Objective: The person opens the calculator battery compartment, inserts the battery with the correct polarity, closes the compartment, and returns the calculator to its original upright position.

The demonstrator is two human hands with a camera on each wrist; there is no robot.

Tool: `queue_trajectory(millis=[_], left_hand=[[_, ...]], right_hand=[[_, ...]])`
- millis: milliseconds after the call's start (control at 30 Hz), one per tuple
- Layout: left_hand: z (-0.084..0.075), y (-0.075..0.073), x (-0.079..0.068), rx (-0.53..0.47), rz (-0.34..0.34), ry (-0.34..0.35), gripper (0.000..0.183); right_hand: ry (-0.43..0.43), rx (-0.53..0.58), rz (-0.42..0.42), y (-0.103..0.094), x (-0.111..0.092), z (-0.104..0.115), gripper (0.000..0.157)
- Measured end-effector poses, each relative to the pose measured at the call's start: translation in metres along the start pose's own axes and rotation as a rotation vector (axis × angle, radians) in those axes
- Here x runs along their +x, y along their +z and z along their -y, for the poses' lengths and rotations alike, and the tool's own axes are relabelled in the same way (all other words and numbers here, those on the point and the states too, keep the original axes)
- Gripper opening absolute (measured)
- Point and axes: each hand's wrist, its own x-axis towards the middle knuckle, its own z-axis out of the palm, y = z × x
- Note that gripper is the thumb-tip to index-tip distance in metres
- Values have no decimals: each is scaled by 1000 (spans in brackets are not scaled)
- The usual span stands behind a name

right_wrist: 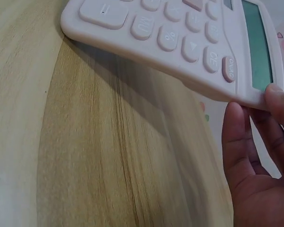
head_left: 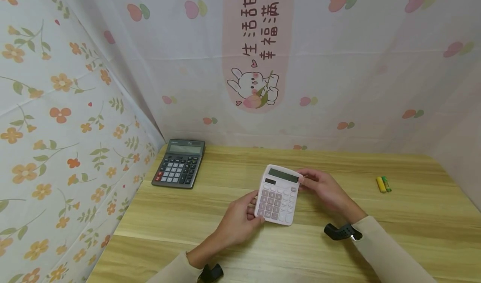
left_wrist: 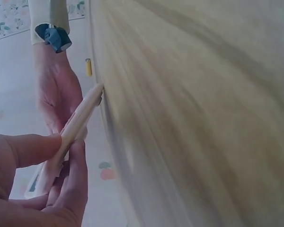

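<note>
A pale pink calculator [head_left: 278, 195] is held tilted above the wooden table, keys and screen facing up toward the head view. At its lower left edge my left hand [head_left: 240, 219] pinches it, thumb on top and fingers beneath, as the left wrist view shows on the calculator's side [left_wrist: 78, 118]. My right hand [head_left: 326, 189] grips the upper right corner beside the screen. In the right wrist view the right thumb [right_wrist: 278, 101] lies on the corner and the other fingers are under it. One near corner of the calculator touches or nearly touches the table.
A dark grey calculator [head_left: 179, 164] lies at the table's back left. Toward the right are a yellow battery [head_left: 381, 185] and a green battery [head_left: 386, 184], side by side. Patterned cloth [head_left: 180, 66] hangs along the back and left of the wooden table [head_left: 169, 228].
</note>
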Motion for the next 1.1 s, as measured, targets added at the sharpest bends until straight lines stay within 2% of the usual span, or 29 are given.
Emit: queue_trajectory(millis=[267,467,567,900,1100], left_hand=[[-2,1,-2,-64,17,-6,64],[-4,0,-3,-61,25,23,61],[-4,1,-3,-50,35,44,60],[-9,0,-6,52,43,148,59],[-12,-2,-7,115,42,232,60]], right_hand=[[-73,-46,-20,-3,-4,2,31],[-41,-183,-83,-7,-9,9,26],[-26,-226,-85,-8,-12,13,26],[-69,-152,-32,-12,-20,19,30],[-57,-81,4,-15,-26,21,41]])
